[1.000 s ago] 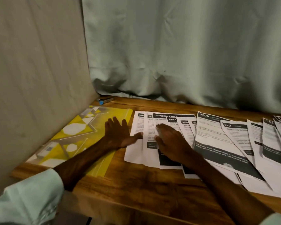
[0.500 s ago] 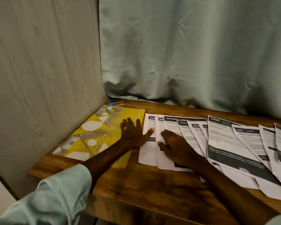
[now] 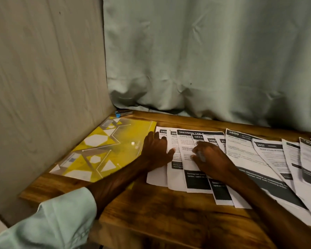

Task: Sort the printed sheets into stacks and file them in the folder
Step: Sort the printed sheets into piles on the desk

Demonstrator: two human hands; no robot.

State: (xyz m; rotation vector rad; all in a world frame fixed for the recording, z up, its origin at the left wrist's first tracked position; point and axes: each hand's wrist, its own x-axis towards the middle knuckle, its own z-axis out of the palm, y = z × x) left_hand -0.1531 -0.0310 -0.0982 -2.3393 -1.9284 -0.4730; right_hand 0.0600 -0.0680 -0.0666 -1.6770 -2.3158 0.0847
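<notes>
Several printed sheets (image 3: 241,155) lie fanned and overlapping across the wooden table (image 3: 160,209), with black headers and black bands. A yellow patterned folder (image 3: 104,146) lies shut at the left, against the wall. My left hand (image 3: 156,153) rests flat, fingers straight, across the folder's right edge and the leftmost sheets, thumb on the paper. My right hand (image 3: 210,159) lies on the sheet headed DRESSING TABLE (image 3: 188,153), fingers bent and blurred against the paper.
A small blue and dark object (image 3: 123,113) lies at the back left corner. A beige wall panel (image 3: 43,87) closes the left side and a pale green curtain (image 3: 205,60) hangs behind the table. The table's front edge runs near my forearms.
The view has shifted so folder and sheets sit further right. My right hand's fingers have bent and drawn over the DRESSING TABLE sheet. My left hand stays at the folder's edge.
</notes>
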